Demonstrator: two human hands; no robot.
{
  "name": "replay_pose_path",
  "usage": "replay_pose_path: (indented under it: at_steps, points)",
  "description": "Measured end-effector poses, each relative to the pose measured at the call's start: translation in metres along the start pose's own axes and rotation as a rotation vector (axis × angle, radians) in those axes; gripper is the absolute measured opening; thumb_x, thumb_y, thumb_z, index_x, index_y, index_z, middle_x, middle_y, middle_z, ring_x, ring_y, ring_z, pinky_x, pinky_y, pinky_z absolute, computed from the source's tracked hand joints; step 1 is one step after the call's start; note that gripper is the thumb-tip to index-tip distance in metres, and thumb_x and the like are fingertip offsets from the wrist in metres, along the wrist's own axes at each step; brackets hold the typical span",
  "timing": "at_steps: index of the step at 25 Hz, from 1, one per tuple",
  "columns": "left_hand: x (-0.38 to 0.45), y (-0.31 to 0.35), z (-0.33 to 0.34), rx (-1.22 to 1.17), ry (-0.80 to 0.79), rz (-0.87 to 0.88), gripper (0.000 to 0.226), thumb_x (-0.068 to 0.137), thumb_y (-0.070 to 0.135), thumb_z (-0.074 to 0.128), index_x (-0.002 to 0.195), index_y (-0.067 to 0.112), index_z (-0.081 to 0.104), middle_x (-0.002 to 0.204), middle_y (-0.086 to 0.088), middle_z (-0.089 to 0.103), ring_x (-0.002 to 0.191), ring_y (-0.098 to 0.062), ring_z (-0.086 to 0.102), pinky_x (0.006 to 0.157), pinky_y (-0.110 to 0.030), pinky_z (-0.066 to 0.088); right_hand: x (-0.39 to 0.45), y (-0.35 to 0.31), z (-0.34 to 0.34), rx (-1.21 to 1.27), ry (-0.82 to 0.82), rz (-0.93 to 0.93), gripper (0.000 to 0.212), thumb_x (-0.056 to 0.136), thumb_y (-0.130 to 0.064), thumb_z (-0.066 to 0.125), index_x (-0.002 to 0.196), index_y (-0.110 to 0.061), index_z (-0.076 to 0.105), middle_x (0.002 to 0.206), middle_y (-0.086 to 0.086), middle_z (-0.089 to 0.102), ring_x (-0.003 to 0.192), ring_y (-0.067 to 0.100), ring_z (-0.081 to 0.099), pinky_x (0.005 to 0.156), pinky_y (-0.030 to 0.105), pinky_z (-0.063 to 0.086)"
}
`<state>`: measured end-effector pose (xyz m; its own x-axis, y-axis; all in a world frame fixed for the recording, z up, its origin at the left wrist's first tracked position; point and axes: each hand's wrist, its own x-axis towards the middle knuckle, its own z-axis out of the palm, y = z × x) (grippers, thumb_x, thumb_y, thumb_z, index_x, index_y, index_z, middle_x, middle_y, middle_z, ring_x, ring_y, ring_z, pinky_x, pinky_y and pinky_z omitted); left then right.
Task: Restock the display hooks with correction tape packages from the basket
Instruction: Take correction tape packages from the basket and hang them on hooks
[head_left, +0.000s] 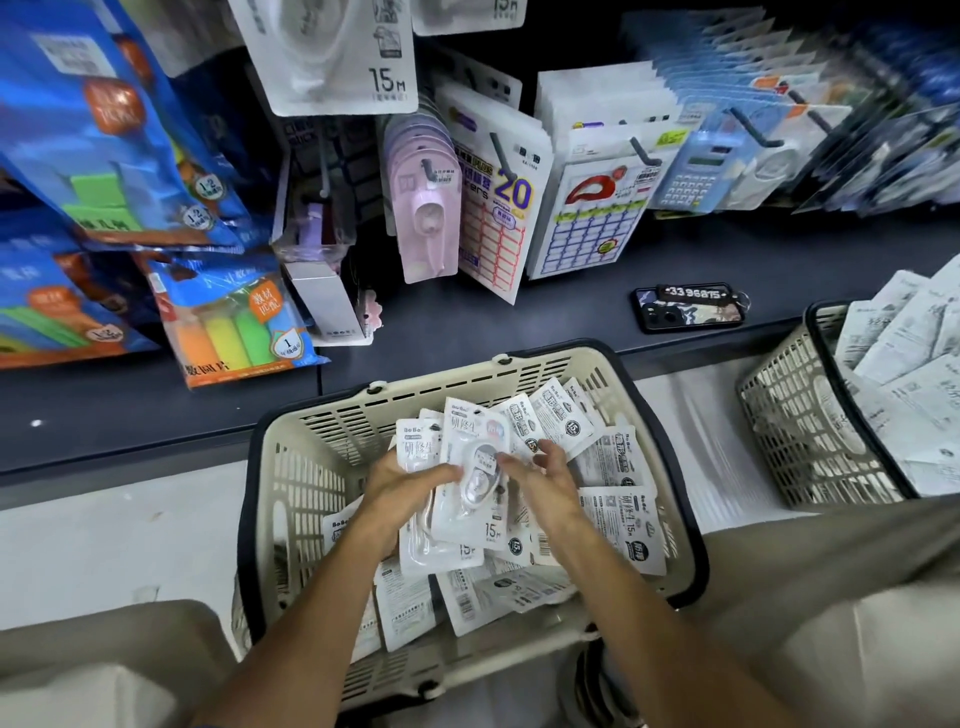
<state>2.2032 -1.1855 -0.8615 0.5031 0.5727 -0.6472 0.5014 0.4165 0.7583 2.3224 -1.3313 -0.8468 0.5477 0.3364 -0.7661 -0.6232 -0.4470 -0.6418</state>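
Observation:
A beige plastic basket (322, 467) with a dark rim sits on the floor below me, full of white correction tape packages (618, 525). My left hand (400, 493) grips a small stack of these packages (478, 478), held face up over the basket. My right hand (545, 480) touches the stack's right edge with loosely curled fingers. Matching white 15 m correction tape packages (332, 52) hang on a display hook at the top of the view, above the dark shelf (467, 317).
A second beige basket (795, 415) with white packets stands at the right. A phone with a numbered key tag (688, 306) lies on the shelf. Label sheets (498, 208), pink tape dispensers (426, 208), calculators (691, 171) and blue packs (104, 130) hang on hooks.

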Motion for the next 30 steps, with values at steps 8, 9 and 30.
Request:
replay_pose_path:
  at_steps: [8,9,30]
  points:
    - [-0.004,0.002,0.006,0.137,-0.227,0.077,0.065,0.061,0.008,0.095,0.109,0.031,0.056,0.086,0.025,0.077,0.079,0.006,0.073,0.06,-0.012,0.055,-0.017,-0.01,0.01,-0.259,-0.457,-0.156,0.079,0.069,-0.001,0.058,0.138,-0.035,0.036,0.121,-0.003,0.069,0.107,0.014,0.065,0.077,0.025,0.054]
    - [-0.006,-0.003,0.007,0.207,-0.23,0.073,0.059,0.063,0.008,0.095,0.106,0.029,0.061,0.084,0.025,0.077,0.078,0.005,0.073,0.06,-0.012,0.054,-0.02,-0.008,0.003,-0.502,-0.418,-0.182,0.076,0.077,-0.008,0.061,0.143,-0.035,0.033,0.127,-0.003,0.066,0.11,0.014,0.062,0.083,0.028,0.054]
    - [-0.011,0.01,-0.034,-0.146,-0.271,-0.264,0.055,0.067,0.037,0.083,0.117,0.015,0.076,0.117,-0.018,0.075,0.105,-0.036,0.071,0.096,-0.045,0.053,-0.075,-0.027,-0.009,-1.276,0.033,-1.278,0.052,0.056,0.024,0.061,0.097,-0.008,0.063,0.131,0.007,0.059,0.118,0.022,0.053,0.063,0.032,0.059]
